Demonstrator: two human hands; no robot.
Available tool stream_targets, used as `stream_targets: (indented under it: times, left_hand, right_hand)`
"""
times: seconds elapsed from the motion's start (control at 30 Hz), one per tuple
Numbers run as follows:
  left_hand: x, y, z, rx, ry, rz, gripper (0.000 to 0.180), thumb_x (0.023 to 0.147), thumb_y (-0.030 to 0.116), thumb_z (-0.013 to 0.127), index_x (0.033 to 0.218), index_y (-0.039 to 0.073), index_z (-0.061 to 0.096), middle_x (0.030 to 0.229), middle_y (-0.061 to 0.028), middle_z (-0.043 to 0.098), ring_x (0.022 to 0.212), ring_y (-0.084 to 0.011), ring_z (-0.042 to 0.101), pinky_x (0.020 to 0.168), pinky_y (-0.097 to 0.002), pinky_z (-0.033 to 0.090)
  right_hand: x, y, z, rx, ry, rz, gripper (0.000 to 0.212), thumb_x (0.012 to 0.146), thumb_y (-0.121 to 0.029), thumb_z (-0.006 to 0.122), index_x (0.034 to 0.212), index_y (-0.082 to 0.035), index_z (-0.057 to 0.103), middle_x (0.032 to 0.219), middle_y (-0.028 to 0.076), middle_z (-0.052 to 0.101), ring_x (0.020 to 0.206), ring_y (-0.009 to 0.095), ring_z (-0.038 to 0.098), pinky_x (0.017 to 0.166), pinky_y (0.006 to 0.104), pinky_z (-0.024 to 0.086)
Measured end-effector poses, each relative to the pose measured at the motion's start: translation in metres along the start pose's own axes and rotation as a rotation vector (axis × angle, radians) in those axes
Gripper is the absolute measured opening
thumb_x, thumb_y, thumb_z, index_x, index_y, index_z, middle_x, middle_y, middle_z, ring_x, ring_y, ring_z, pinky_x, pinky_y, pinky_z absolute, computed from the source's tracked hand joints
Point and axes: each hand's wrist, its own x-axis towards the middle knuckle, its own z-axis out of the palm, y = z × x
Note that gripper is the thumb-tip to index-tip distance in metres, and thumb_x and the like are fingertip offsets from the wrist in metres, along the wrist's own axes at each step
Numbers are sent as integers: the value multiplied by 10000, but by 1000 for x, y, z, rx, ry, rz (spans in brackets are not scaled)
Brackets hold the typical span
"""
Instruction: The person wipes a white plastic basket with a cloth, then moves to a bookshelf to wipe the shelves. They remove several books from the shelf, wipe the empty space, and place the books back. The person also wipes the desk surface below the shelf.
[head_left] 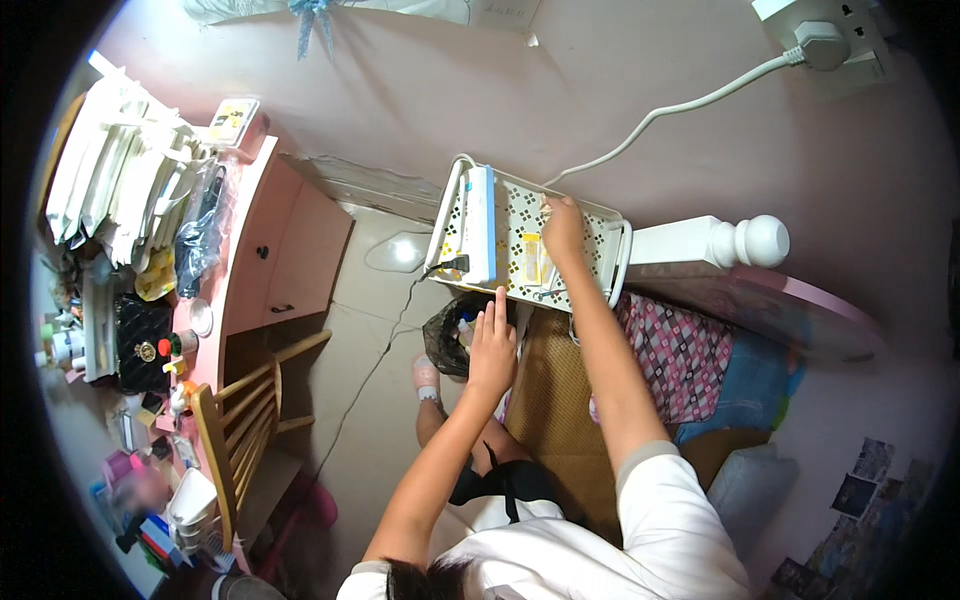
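Note:
A white plastic basket tray [515,197] with a perforated floor stands against the wall. My right hand [563,230] reaches into it over the far side, fingers curled closed around something small and pale that I cannot make out. Beside that hand a small yellow-and-clear packet [532,258] lies on the tray floor. A blue-and-white flat box [481,225] stands along the tray's left part, with a black plug [455,264] by its near end. My left hand [493,345] is open in front of the tray's near edge, fingers stretched out and holding nothing.
Below the tray hangs a black bag [448,335]. A white bedpost [740,241] stands right of it, beside a woven mat [548,400]. A black cord [385,345] crosses the floor. To the left are a wooden chair [240,430] and a cluttered pink desk [262,235].

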Motion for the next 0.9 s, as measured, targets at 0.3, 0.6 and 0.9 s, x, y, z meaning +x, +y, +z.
stream_targets:
  times: [0.3,0.6,0.9]
  left_hand:
    - [3,-6,-20,-38,-71,31,327,664,146,634,927,-39,577,1491,-291,148,1392,-351,213,1127,-414,222]
    - [2,1,-2,6,47,-9,185,829,83,514,899,-35,638,1500,-215,215,1344,-322,318,1106,-410,270]
    - [3,5,-3,24,19,-40,195,831,116,524,916,-6,650,1510,-214,195,1322,-334,349,1094,-414,281]
  right_hand:
    - [-31,-36,10,-45,-197,-345,290,799,29,520,1046,-45,652,952,82,583,925,265,558,819,360,490]
    - [5,28,29,-204,-53,-164,322,961,-255,417,1150,-11,506,1115,180,541,1013,346,549,855,456,460]
    - [-26,23,-54,-207,-197,-58,279,847,-16,507,1068,-73,667,958,170,571,918,327,564,818,400,464]
